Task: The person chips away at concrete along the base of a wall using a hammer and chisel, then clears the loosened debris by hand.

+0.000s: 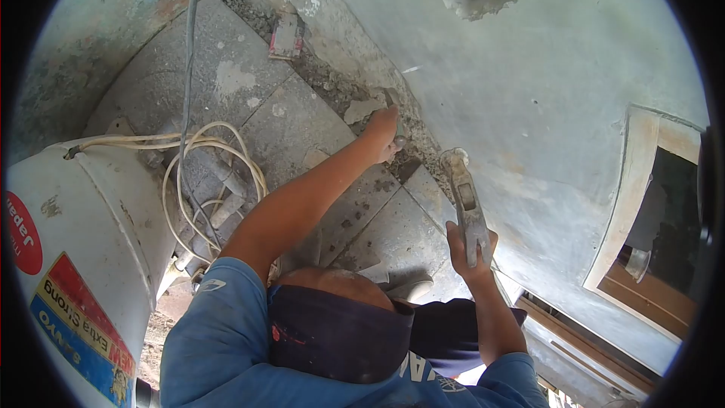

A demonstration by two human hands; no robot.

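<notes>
With your left hand (383, 133) clenched around the chisel-like tool (400, 140) at the floor's (257, 57) wall-side edge and your right hand (470, 253) gripping the hammer (460, 177), align the hammer squarely with the tool's exposed end.

Left arm (306, 196) reaches diagonally forward across the body's front, elbow slightly bent, forearm bare. Left hand (383, 133) is clenched, fingers curled tight. Right arm (495, 313) extends forward less far, forearm bare. Right hand (470, 263) is closed in a grip. The two hands are held apart, left further forward.
</notes>
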